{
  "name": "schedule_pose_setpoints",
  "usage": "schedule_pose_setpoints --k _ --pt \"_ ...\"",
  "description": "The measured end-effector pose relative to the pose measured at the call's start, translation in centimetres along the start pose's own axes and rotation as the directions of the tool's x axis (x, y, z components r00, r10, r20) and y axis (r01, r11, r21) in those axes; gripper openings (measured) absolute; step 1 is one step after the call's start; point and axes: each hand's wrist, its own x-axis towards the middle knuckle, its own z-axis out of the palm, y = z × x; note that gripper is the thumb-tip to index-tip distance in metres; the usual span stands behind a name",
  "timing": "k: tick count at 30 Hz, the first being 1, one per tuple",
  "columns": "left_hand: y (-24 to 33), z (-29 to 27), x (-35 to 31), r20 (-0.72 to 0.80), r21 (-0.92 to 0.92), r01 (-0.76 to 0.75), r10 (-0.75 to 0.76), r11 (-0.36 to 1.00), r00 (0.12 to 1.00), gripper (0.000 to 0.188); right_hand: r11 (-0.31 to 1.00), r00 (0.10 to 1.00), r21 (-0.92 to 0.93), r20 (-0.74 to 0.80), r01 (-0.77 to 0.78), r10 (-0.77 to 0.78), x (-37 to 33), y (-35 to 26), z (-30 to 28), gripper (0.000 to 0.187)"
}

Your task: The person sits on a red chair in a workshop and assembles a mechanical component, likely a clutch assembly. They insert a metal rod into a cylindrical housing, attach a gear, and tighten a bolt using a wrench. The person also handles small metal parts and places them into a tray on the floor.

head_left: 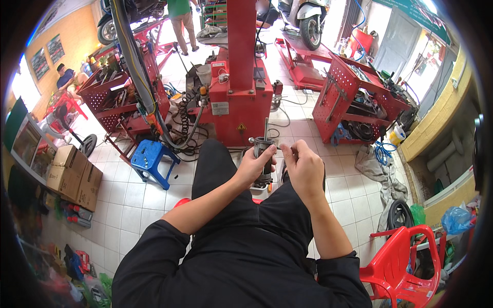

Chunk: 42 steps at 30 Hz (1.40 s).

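At far left, cardboard boxes (74, 177) stand on the pale tiled floor (126, 200), with a blue stool (148, 156) to their right and a red tool cart (110, 97) beyond. Toward the middle, your left hand (251, 168) curls around the upper part of a dark metal cylinder (264, 177), thumb across its near face, fingers closed in around it. The cylinder sits nearly upright above the gap between your knees, its lower end showing below your grip and a slim metal rod (266, 126) rising from its top. Behind it stands a red machine base (241, 115) with a tall column. Just right of the cylinder's upper end, your right hand (306, 172) is bent inward, thumb and forefinger pinched together on a thin dark piece (279, 148) that points toward the cylinder; whether the two touch you cannot tell from this angle. The cylinder thus lies inside your left hand and to the left of your right fingertips. Farther right are a second red cart (336, 97) and, near the lower corner, a red plastic chair (403, 264).
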Motion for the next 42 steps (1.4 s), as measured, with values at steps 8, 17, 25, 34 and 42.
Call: schedule_pose_setpoints --k 8,17,25,34,42 --pt "-0.1 -0.1 0.1 -0.006 -0.01 0.04 -0.04 0.999 0.999 0.038 0.939 0.997 0.333 -0.046 0.079 -0.067 0.1 -0.1 0.2 0.02" --pt "0.5 -0.5 0.4 -0.042 -0.009 0.04 -0.04 0.999 0.998 0.039 0.951 0.994 0.293 0.024 0.098 -0.11 0.4 0.2 -0.4 0.018" --pt "0.5 -0.6 0.4 -0.037 0.008 0.028 -0.028 1.0 0.999 0.039 0.982 0.992 0.146 0.009 0.123 -0.125 0.5 0.2 -0.7 0.014" --pt "0.0 -0.8 0.3 0.007 -0.019 -0.053 0.053 0.998 0.999 0.03 0.99 0.994 -0.104 0.06 0.098 -0.092 0.4 0.4 -0.5 0.034" --pt "0.3 -0.1 0.0 0.039 0.169 -0.194 0.19 0.966 0.981 0.025 0.998 0.993 -0.027 0.097 -0.058 0.061 0.4 0.4 -0.6 0.045"
